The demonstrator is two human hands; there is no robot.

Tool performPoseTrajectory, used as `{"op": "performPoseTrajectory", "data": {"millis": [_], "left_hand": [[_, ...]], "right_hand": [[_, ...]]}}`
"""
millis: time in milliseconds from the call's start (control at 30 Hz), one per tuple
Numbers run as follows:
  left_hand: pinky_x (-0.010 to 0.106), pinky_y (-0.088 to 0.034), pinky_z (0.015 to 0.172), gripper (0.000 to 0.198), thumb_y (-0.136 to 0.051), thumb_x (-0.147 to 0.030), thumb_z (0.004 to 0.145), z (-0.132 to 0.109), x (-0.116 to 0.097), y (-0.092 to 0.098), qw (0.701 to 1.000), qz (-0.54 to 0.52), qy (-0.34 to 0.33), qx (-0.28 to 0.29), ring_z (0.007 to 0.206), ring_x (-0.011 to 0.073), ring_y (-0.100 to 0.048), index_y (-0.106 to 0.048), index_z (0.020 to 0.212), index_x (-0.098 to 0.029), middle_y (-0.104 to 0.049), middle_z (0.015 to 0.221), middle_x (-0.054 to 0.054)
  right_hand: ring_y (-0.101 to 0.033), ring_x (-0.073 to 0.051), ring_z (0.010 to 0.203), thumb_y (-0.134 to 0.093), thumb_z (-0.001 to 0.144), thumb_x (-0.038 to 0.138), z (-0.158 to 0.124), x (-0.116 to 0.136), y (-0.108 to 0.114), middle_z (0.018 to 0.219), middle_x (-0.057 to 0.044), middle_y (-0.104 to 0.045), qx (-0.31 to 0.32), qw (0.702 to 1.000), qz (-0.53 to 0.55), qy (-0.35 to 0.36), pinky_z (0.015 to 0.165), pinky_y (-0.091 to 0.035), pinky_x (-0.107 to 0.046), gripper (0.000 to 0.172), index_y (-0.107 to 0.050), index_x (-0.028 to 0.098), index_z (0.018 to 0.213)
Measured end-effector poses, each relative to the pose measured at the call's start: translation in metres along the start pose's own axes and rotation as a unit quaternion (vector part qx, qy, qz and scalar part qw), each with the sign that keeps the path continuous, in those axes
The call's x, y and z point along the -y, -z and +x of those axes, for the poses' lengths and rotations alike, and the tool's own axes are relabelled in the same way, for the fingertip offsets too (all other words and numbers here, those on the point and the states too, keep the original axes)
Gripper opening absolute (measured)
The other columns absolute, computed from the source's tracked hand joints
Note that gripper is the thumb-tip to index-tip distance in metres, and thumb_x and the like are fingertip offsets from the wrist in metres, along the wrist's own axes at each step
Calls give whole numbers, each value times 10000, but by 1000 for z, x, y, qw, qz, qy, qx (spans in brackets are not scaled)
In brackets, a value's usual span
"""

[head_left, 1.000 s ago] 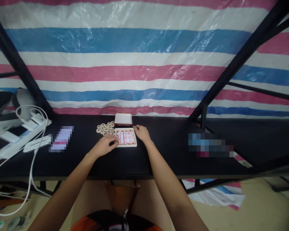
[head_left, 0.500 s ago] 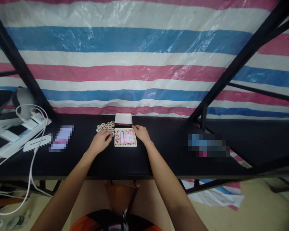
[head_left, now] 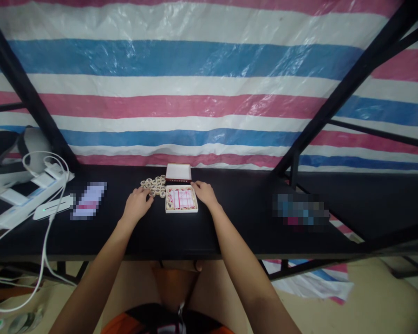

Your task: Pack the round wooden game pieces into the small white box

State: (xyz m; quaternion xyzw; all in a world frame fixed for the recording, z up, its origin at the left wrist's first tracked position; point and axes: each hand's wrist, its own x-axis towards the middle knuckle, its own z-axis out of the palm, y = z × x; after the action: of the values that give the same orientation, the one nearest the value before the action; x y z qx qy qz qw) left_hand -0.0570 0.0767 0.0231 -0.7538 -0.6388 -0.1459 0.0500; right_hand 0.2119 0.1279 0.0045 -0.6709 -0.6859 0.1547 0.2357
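Several round pale xiangqi pieces (head_left: 157, 182) with dark characters lie in a cluster on the black table. My left hand (head_left: 138, 203) is at the near left side of this cluster, thumb apart from the bent fingers and fingertips close to the nearest pieces. Whether it touches one I cannot tell. Just right of the cluster sits a shallow white box (head_left: 181, 211), holding pieces along its edges and a white sheet with pink lines in the middle. My right hand (head_left: 203, 192) rests with loosely stretched fingers at the box's far right corner.
Behind the box stands a lid (head_left: 179, 172) with a white inside and red edge. Left on the table are a blurred phone (head_left: 89, 199), a white device (head_left: 54, 207) and a power strip (head_left: 31, 195) with cables. A blurred object (head_left: 299, 209) lies right. Black posts frame a striped sheet (head_left: 181, 106).
My left hand has moved left, from beside the box to the near left of the cluster. A piece now shows in the box's near left corner more clearly. My right hand has stayed put.
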Motion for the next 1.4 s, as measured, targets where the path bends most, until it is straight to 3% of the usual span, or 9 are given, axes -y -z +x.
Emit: {"op": "performPoseTrajectory", "data": {"millis": [500,733,867,1000,1400], "left_hand": [[328,-467,728,82,-550,-281,833,0,4,-7,996,-66,-48,-27,856,249,-610,-595,810,-217,-685,904,60],[351,-474,816,130,-524,-299,866,0,-4,0,990,-111,-59,-62,919,251,-611,-612,848,-206,-684,930,66],[351,-463,874,182,-504,-332,902,-2,-14,3,967,-195,-145,-77,937,221,-606,-615,895,-187,-674,949,62],[367,-449,887,183,-496,-321,920,-6,-24,4,951,-201,-227,-61,935,208,-594,-621,906,-188,-674,946,56],[373,-441,867,214,-482,-332,936,-8,-33,-6,938,-231,-257,-23,948,207,-585,-644,983,-200,-684,989,58]], "right_hand": [[-639,-211,913,-363,958,460,-1,2,1,956,-78,-715,8,1000,-8,-1,710,-372,-239,407,-700,231,967],[-636,-210,923,-365,958,457,-2,4,3,979,-80,-714,12,1000,-8,-6,728,-379,-238,407,-703,232,991],[-638,-215,926,-367,957,455,-2,4,3,974,-80,-715,13,1000,-10,-5,725,-379,-244,399,-700,237,985],[-638,-219,936,-370,955,453,-1,3,2,977,-81,-715,13,1000,-13,-4,722,-378,-244,395,-699,237,978],[-637,-212,923,-361,958,454,-2,4,2,977,-86,-712,20,999,-28,-1,714,-369,-239,407,-698,228,987]]}}
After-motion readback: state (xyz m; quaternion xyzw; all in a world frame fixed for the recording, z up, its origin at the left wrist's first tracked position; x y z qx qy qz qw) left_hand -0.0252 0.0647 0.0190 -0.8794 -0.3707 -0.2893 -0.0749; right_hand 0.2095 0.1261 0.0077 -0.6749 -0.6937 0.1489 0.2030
